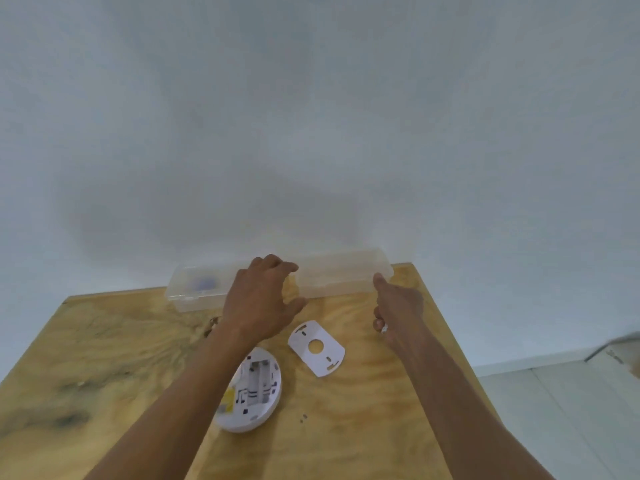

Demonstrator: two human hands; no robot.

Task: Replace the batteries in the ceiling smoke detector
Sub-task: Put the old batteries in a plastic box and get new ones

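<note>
Closest to the camera, the round white plastic smoke detector [251, 393] is lying on its face on the yellowish plywood desk [104, 358], back side up, with the battery bay showing. The slots look empty to me, though the left forearm is crossing over part of it, so I can't swear to that. Two tiny dark specks, probably screws [303, 417], are sitting just right of the detector. A bit beyond the detector and to its right, the flat white mounting plate with a round hole [317, 348] is lying on its own, apart from everything.

Past the detector, both hands are reaching for the long clear plastic storage box [332, 278] at the far edge of the desk, against the white wall [311, 116]. The left hand [263, 299] is spread with fingers curled over the middle of the box, about touching but not gripping anything yet. The right hand [398, 306] is pointing its index finger at the box's right end, with the other fingers folded; there seems to be something small and pale tucked in there, too blurry to call.

What I'd worry about: those screws are loose, and a sleeve or forearm sweeping back could send them off the desk. Also, the box is sitting right against the wall, so popping its lid could be awkward and spill whatever's inside.
</note>
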